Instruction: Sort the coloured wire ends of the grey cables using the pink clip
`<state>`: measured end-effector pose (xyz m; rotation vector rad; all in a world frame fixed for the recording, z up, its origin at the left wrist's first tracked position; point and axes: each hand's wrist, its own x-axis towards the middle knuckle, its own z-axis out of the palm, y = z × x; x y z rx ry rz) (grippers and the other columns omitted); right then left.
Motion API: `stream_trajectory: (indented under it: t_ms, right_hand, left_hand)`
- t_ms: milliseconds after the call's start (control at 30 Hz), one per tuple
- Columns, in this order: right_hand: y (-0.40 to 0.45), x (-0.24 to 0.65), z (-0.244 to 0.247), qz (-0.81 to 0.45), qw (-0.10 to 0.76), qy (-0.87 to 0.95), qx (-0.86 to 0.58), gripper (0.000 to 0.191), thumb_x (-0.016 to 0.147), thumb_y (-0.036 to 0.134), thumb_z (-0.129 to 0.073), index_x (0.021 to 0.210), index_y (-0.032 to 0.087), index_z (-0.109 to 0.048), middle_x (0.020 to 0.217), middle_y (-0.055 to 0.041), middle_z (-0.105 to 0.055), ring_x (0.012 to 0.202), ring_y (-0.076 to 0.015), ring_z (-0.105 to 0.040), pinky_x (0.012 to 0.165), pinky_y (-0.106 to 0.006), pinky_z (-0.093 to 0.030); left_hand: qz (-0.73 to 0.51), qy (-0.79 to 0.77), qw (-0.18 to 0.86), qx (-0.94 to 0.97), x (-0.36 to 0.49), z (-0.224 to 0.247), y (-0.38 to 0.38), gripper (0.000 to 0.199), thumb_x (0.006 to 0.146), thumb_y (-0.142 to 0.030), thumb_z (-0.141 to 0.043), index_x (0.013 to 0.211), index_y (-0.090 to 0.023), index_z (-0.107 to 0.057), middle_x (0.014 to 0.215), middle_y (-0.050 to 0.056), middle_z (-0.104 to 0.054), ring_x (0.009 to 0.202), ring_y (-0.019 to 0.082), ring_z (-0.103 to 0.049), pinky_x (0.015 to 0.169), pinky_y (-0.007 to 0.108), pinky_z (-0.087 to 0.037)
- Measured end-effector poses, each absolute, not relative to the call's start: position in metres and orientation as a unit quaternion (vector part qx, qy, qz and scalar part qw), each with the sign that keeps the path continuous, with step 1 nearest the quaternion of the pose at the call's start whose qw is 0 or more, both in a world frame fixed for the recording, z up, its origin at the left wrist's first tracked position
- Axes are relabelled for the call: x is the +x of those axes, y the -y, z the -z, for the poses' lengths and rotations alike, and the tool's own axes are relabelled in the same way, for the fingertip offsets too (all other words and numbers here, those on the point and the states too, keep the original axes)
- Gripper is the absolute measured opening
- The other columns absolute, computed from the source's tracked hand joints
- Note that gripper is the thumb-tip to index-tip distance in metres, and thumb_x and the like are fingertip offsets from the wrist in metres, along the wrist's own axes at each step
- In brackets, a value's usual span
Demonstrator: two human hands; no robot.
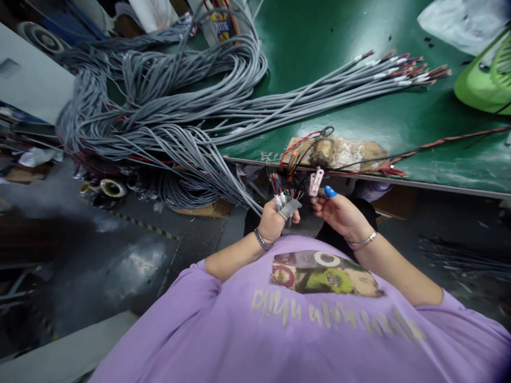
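Observation:
My left hand (272,221) is closed around the ends of several grey cables (249,198), its thumb wrapped in something grey. White bands circle the cable ends, and thin coloured wires (275,183) fan out above the fist. To its right, my right hand (339,213) has its fingers curled in and a blue cover (329,191) on one fingertip. Those fingertips are right at a pink clip (316,182) by the bench edge; whether they touch it, or what they pinch, I cannot make out.
A large pile of grey cables (159,101) covers the left of the green bench (319,32). A taped wooden block (347,151) with red and black leads lies at the bench's front edge. A green basket (485,80) and a plastic bag (465,24) are at the right.

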<state>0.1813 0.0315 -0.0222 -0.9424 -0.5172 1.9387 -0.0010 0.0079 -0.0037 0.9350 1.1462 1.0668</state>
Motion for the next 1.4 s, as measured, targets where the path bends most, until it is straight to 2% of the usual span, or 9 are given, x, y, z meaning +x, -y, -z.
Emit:
stream_trajectory:
  t_ms: [167,467,567,700,833,1000,1100,1233,1400]
  right_hand:
    - [-0.030,0.184,0.025,-0.782,0.445,0.203,-0.387,0.046,0.056,0.053,-0.090,0.079,0.017,-0.072,0.075,-0.0015,-0.070,0.060,-0.0087,-0.055,0.054,-0.021,-0.046]
    - [-0.027,0.183,0.023,-0.789,0.427,0.223,-0.380,0.040,0.059,0.044,-0.091,0.081,0.017,-0.071,0.076,-0.0012,-0.069,0.062,-0.0087,-0.056,0.055,-0.021,-0.046]
    - [-0.027,0.184,0.024,-0.784,0.431,0.224,-0.386,0.040,0.059,0.045,-0.091,0.079,0.017,-0.071,0.077,-0.0010,-0.069,0.062,-0.0087,-0.056,0.056,-0.021,-0.046]
    - [-0.031,0.192,0.027,-0.717,0.464,0.261,-0.451,0.040,0.059,0.049,-0.089,0.076,0.018,-0.070,0.076,-0.0003,-0.068,0.062,-0.0083,-0.055,0.057,-0.021,-0.044]
    - [-0.033,0.200,0.028,-0.603,0.481,0.360,-0.524,0.037,0.063,0.048,-0.086,0.079,0.019,-0.072,0.075,-0.0008,-0.069,0.061,-0.0085,-0.053,0.057,-0.022,-0.043]
    - [-0.022,0.194,0.016,-0.619,0.434,0.443,-0.482,0.035,0.068,0.051,-0.083,0.080,0.019,-0.073,0.072,-0.0016,-0.069,0.060,-0.0111,-0.055,0.057,-0.026,-0.046]
    - [-0.012,0.187,0.004,-0.639,0.414,0.490,-0.424,0.032,0.075,0.049,-0.079,0.089,0.021,-0.075,0.079,-0.0028,-0.072,0.069,-0.0155,-0.064,0.069,-0.031,-0.054]
    - [-0.002,0.187,-0.006,-0.612,0.409,0.534,-0.416,0.028,0.078,0.043,-0.079,0.095,0.022,-0.075,0.089,-0.0033,-0.075,0.077,-0.0171,-0.068,0.076,-0.032,-0.056]
    - [0.011,0.199,-0.005,-0.588,0.412,0.545,-0.433,0.022,0.080,0.035,-0.079,0.099,0.024,-0.076,0.091,-0.0027,-0.077,0.080,-0.0166,-0.070,0.077,-0.029,-0.057]
  left_hand:
    - [-0.458,-0.488,0.609,0.425,-0.001,0.006,-0.008,0.044,0.074,-0.055,-0.077,0.070,-0.014,-0.063,0.055,0.000,-0.064,0.046,0.009,-0.057,0.047,0.022,-0.046]
    - [-0.440,-0.488,0.613,0.438,-0.001,0.008,-0.008,0.046,0.074,-0.056,-0.077,0.067,-0.013,-0.064,0.056,0.002,-0.065,0.045,0.010,-0.057,0.047,0.023,-0.047]
    - [-0.444,-0.487,0.611,0.439,-0.001,0.011,-0.010,0.044,0.071,-0.055,-0.080,0.073,-0.012,-0.068,0.065,0.005,-0.071,0.056,0.014,-0.066,0.055,0.025,-0.052]
    - [-0.482,-0.479,0.588,0.440,-0.001,0.016,-0.013,0.044,0.070,-0.049,-0.083,0.096,-0.015,-0.073,0.091,0.009,-0.078,0.078,0.017,-0.072,0.071,0.027,-0.055]
    - [-0.473,-0.485,0.580,0.452,-0.002,0.016,-0.013,0.038,0.072,-0.046,-0.082,0.093,-0.016,-0.074,0.093,0.008,-0.077,0.079,0.015,-0.070,0.074,0.027,-0.054]
    - [-0.431,-0.468,0.621,0.458,-0.001,0.011,-0.010,0.041,0.069,-0.050,-0.083,0.084,-0.014,-0.072,0.078,0.006,-0.074,0.070,0.014,-0.067,0.073,0.028,-0.054]
    - [-0.387,-0.451,0.638,0.490,0.000,0.011,-0.008,0.043,0.068,-0.053,-0.083,0.079,-0.014,-0.069,0.072,0.002,-0.070,0.067,0.013,-0.063,0.071,0.027,-0.053]
    - [-0.292,-0.410,0.632,0.589,-0.001,0.012,-0.005,0.041,0.076,-0.054,-0.075,0.086,-0.014,-0.069,0.077,0.002,-0.069,0.070,0.014,-0.061,0.071,0.026,-0.050]
    - [-0.159,-0.371,0.566,0.719,-0.006,0.005,-0.002,0.026,0.091,-0.039,-0.059,0.096,-0.016,-0.069,0.090,0.004,-0.073,0.083,0.016,-0.065,0.076,0.025,-0.047]
